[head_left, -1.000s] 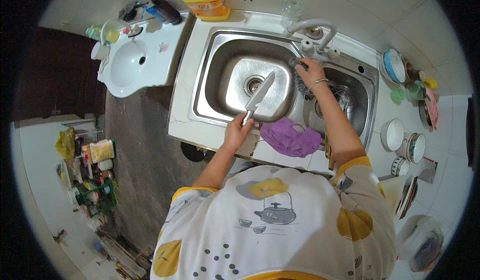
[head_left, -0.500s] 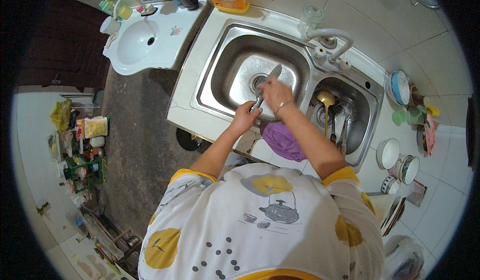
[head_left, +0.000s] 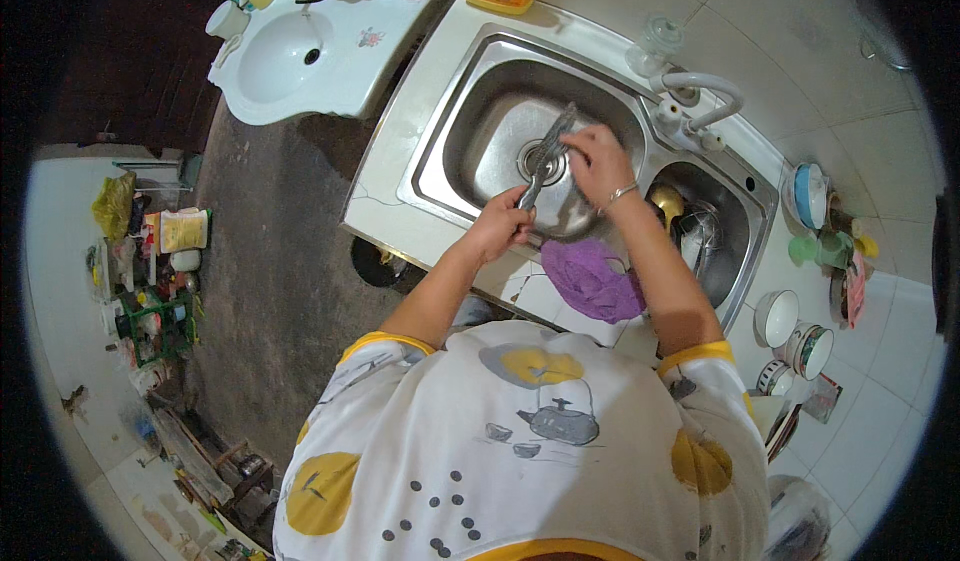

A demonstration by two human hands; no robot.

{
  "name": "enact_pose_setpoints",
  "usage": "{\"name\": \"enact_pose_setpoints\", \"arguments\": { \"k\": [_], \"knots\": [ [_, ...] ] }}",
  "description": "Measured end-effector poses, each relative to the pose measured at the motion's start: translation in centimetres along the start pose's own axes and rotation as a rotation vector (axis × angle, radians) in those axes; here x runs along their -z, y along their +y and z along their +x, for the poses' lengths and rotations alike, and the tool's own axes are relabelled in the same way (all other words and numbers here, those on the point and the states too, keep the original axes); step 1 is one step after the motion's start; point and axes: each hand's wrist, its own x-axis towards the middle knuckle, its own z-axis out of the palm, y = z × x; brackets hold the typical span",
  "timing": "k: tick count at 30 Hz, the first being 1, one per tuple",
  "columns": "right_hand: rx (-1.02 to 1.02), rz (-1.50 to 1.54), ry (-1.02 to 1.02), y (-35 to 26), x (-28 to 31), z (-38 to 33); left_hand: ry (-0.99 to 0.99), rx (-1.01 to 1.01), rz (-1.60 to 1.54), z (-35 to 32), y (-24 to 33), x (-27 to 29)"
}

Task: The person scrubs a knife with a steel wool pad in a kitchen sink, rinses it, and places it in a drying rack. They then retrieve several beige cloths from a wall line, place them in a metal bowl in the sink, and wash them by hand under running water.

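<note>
So here the long steel kitchen knife with the flat grey blade (head_left: 545, 156) is held out over the left basin of the double stainless-steel sink (head_left: 420, 151), more or less above the round drain. The left hand (head_left: 503, 229) is closed tight around the handle end, nearest the body, and the right hand (head_left: 597, 161) is curled over the blade partway up, fingers wrapped on it. Whether there's a sponge or scourer under those fingers I honestly can't tell, it's too small to see. My take on handling: a knife like this is stiff and fairly light, not fragile at all, but it's probably wet and maybe soapy, so I'd expect it to be slippery. The handle is the only sane place to really grip it. If you have to touch the blade, stay on the flat or the spine side, never closing over the edge. I can't make out which way the edge faces here. Around it: a crumpled purple cloth (head_left: 593, 279) sits on the front rim of the sink, just beside the right forearm, the right basin has a pile of utensils (head_left: 690, 236) in it, and the curved white tap (head_left: 700, 96) stands between the basins at the back.
</note>
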Motion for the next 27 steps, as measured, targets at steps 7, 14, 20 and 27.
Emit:
{"name": "enact_pose_setpoints", "arguments": {
  "k": [7,14,20,27],
  "knots": [
    [-0.16,-0.074,-0.161,-1.7,-3.0,-0.9,-0.072,-0.021,-0.135,-0.1,1.9,0.6],
    [0.024,-0.058,0.0,-5.3,-2.5,-3.1,-0.004,-0.034,0.116,0.3,3.6,-1.0],
    [-0.109,-0.178,-0.083,-3.5,-2.8,-1.3,0.097,-0.115,0.256,1.6,1.5,-0.4],
    [-0.526,0.256,0.159,2.9,-1.7,-3.2,0.066,-0.058,0.13,1.7,4.0,0.2]
  ]
}}
